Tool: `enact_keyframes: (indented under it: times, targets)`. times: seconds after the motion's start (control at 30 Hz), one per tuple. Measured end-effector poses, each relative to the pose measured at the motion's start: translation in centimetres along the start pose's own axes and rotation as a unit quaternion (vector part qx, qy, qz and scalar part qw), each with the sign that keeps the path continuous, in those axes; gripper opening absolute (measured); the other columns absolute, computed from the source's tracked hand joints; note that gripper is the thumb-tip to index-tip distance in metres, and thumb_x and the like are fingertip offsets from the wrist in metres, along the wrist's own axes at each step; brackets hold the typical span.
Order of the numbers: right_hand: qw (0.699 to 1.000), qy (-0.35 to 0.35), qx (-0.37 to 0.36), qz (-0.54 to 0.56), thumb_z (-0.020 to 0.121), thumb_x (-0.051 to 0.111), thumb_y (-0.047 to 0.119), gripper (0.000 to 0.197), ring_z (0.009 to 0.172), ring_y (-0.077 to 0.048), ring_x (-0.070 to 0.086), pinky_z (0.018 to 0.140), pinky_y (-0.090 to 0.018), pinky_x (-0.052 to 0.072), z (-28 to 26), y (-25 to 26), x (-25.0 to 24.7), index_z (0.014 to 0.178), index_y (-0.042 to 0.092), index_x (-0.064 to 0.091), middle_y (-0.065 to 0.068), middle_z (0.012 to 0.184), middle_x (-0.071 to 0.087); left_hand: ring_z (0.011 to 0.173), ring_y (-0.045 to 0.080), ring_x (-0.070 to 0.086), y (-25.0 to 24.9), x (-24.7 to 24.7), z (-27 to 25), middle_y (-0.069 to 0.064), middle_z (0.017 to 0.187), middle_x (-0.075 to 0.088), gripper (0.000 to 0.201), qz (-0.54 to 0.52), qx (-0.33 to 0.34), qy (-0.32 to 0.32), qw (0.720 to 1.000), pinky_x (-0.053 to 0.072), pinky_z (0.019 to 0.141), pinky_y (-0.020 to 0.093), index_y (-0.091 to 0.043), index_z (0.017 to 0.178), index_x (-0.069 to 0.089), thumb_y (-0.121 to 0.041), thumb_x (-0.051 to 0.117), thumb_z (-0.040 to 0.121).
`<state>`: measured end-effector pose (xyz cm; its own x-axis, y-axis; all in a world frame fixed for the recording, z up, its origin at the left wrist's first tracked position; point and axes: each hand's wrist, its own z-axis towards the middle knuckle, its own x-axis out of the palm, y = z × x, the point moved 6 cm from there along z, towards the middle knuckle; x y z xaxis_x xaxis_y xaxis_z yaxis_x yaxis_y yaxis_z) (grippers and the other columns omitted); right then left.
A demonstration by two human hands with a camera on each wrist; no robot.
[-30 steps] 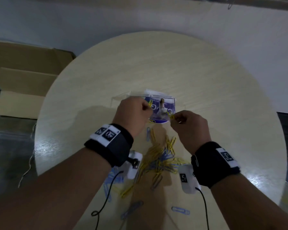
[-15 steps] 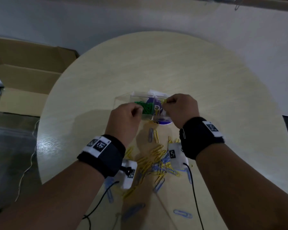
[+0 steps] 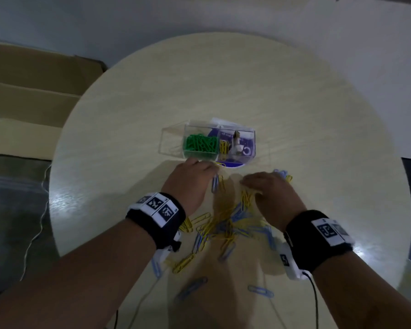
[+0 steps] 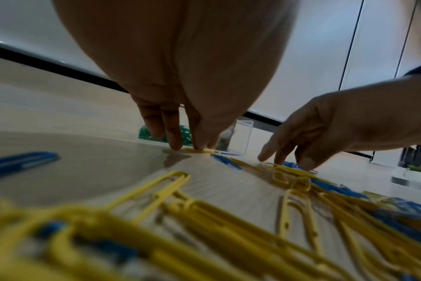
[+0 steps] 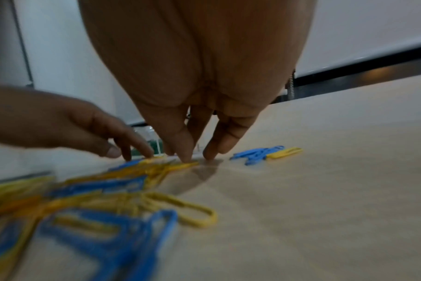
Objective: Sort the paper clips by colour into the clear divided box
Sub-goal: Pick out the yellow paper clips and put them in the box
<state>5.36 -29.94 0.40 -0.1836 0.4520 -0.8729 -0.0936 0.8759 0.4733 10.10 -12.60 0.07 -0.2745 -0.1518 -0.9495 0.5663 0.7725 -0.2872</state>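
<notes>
The clear divided box (image 3: 247, 136) stands mid-table, with green clips (image 3: 201, 144) in its left compartment and a few yellow clips (image 3: 223, 147) in the one beside it. My left hand (image 3: 211, 167) is just in front of the box, its straight fingertips (image 4: 174, 144) touching a yellow clip (image 4: 202, 151) that lies flat on the table. To the right, my right hand (image 3: 245, 182) has its fingers spread downward, the fingertips (image 5: 186, 156) resting on yellow clips (image 5: 178, 165) at the far edge of the mixed yellow and blue pile (image 3: 226, 224). Neither hand has lifted a clip.
The round pale wooden table (image 3: 318, 115) has loose blue clips (image 3: 260, 290) near its front edge and a small blue and yellow cluster (image 5: 264, 153) right of my right hand. Cardboard boxes (image 3: 22, 103) lie on the floor to the left. A wall runs behind the table.
Both hands have come back from over the box and dropped to the table in front of it. The yellow clips they pinched earlier are no longer in them. The box's green compartment is now uncovered.
</notes>
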Motion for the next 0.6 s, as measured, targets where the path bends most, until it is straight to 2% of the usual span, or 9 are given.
enact_keyframes:
  times: [0.07, 0.2, 0.3, 0.4, 0.5, 0.6]
  targets:
    - [0.998, 0.015, -0.031, -0.049, 0.056, 0.052, -0.005, 0.059, 0.092, -0.033, 0.063, 0.085, -0.038, 0.049, -0.2, -0.2, 0.8, 0.107, 0.019, 0.071, -0.006, 0.112, 0.069, 0.112, 0.033, 0.050, 0.3, -0.1, 0.2, 0.010, 0.124, 0.058, 0.051, 0.004, -0.022, 0.000, 1.000, 0.048, 0.088, 0.045, -0.013, 0.128, 0.056, 0.005, 0.053, 0.080]
    - [0.997, -0.011, -0.016, -0.073, 0.065, 0.066, 0.000, 0.036, 0.081, -0.035, 0.063, 0.079, -0.036, 0.049, -0.2, -0.4, 0.0, 0.097, 0.015, 0.074, -0.010, 0.097, 0.069, 0.100, 0.034, 0.054, 1.5, -0.1, 0.2, 0.012, 0.105, 0.060, 0.021, 0.017, -0.084, -0.011, 0.996, 0.048, 0.079, 0.043, -0.010, 0.105, 0.065, -0.004, 0.058, 0.086]
    - [0.997, -0.004, 0.039, -0.064, 0.073, 0.069, 0.010, 0.021, 0.087, -0.034, 0.062, 0.079, -0.034, 0.048, -0.1, -1.3, -0.7, 0.092, 0.015, 0.074, -0.010, 0.095, 0.066, 0.099, 0.033, 0.052, 2.5, -0.3, 0.0, 0.009, 0.101, 0.059, 0.012, -0.014, -0.132, -0.016, 0.991, 0.048, 0.080, 0.043, -0.014, 0.096, 0.066, -0.013, 0.056, 0.089]
    - [0.995, 0.011, 0.078, -0.065, 0.076, 0.070, 0.021, 0.011, 0.086, -0.033, 0.060, 0.076, -0.035, 0.046, -0.3, -2.0, -1.0, 0.086, 0.016, 0.072, -0.009, 0.090, 0.062, 0.100, 0.033, 0.049, 2.9, -0.4, -0.2, 0.010, 0.103, 0.056, 0.013, -0.011, -0.150, -0.011, 0.989, 0.048, 0.082, 0.045, -0.013, 0.096, 0.065, -0.019, 0.054, 0.091]
    - [0.991, 0.021, 0.100, -0.086, 0.076, 0.071, 0.025, 0.015, 0.085, -0.035, 0.059, 0.073, -0.035, 0.045, -0.3, -2.6, -1.2, 0.081, 0.011, 0.070, -0.012, 0.088, 0.061, 0.096, 0.034, 0.054, 2.1, -0.4, -0.3, 0.012, 0.100, 0.060, 0.016, 0.028, -0.125, 0.009, 0.992, 0.048, 0.077, 0.044, -0.010, 0.100, 0.061, -0.018, 0.053, 0.090]
    - [0.992, 0.006, 0.116, -0.041, 0.072, 0.076, 0.028, 0.033, 0.088, -0.030, 0.060, 0.078, -0.034, 0.047, -0.3, -2.8, -1.4, 0.100, 0.014, 0.068, -0.010, 0.098, 0.060, 0.090, 0.034, 0.059, 1.1, -0.6, -0.6, 0.011, 0.100, 0.063, 0.019, -0.014, -0.114, -0.012, 0.993, 0.049, 0.073, 0.042, -0.012, 0.106, 0.060, -0.017, 0.051, 0.091]
